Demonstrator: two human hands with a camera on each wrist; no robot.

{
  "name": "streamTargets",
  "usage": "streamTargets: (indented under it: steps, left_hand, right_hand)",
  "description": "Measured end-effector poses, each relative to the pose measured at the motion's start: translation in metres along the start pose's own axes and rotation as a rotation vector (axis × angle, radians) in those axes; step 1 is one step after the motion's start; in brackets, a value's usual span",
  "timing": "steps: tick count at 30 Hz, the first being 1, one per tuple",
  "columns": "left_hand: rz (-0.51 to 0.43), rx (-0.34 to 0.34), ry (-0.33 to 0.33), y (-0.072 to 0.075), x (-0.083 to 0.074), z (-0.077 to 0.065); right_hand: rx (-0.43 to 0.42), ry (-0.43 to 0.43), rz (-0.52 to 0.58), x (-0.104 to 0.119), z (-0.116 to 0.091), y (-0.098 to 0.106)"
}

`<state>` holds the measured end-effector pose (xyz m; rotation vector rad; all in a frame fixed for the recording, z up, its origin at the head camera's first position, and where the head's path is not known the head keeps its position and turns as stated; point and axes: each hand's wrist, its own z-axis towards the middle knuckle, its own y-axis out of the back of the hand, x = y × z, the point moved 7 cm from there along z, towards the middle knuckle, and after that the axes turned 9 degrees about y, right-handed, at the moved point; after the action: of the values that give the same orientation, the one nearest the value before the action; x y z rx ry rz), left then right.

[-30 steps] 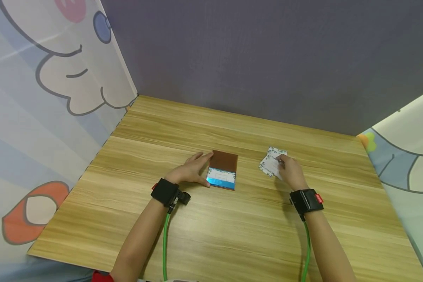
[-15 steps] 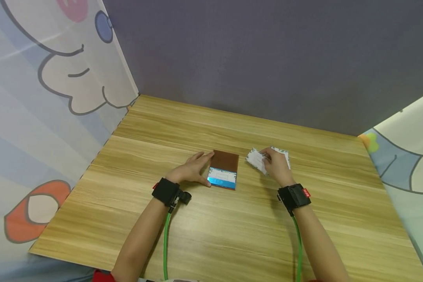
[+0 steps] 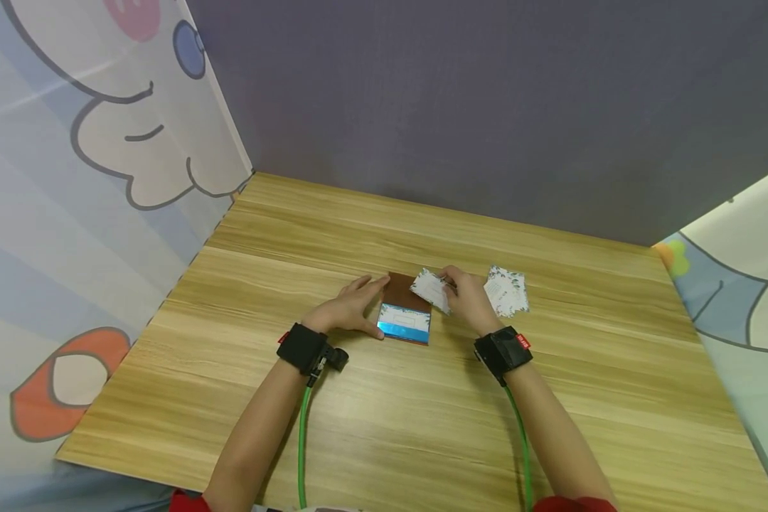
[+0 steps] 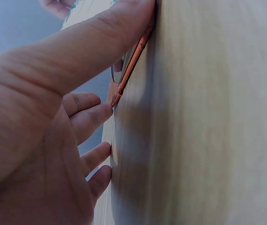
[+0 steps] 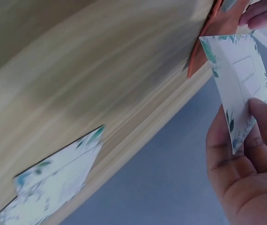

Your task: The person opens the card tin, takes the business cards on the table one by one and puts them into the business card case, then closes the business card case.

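Note:
A flat brown card holder (image 3: 393, 290) lies on the wooden table, with a leaf-patterned card (image 3: 404, 313) and a shiny blue strip across its near half. My left hand (image 3: 344, 311) is spread along the holder's left side, fingertips at its far corner and thumb at the near one. In the left wrist view the thumb (image 4: 96, 42) overlaps the holder's orange-brown edge (image 4: 132, 62). My right hand (image 3: 473, 304) pinches a white card with green leaf print (image 5: 232, 70) between thumb and fingers. That card is tilted and overlaps the holder's upper right in the head view.
Right of my right hand, a few overlapping white leaf-printed cards (image 3: 508, 291) lie on the table (image 3: 390, 427). A grey panel (image 3: 461, 121) stands along the far edge, and cartoon-printed cloth (image 3: 102, 249) hangs at the left. Green cables (image 3: 301, 448) trail from both wrist straps.
My right hand has lifted a card off the loose cards and carried it left to the holder's right edge. The left hand stays at the holder.

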<state>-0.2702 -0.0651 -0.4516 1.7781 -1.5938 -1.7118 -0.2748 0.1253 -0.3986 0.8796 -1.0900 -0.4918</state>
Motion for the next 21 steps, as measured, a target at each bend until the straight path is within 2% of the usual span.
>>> streamTargets:
  steps: [5, 12, 21]
  left_hand:
    - [-0.002, -0.002, -0.006, 0.0, 0.0, 0.001]
    - [0.004, 0.0, -0.009, 0.0, -0.001, 0.001]
    - [0.016, -0.008, -0.006, 0.001, 0.0, 0.001]
  right_hand:
    - [0.012, 0.028, 0.024, 0.006, 0.006, -0.008]
    - [-0.018, 0.108, 0.003, 0.019, 0.012, -0.017]
    - [0.018, 0.108, 0.02, 0.028, 0.015, -0.027]
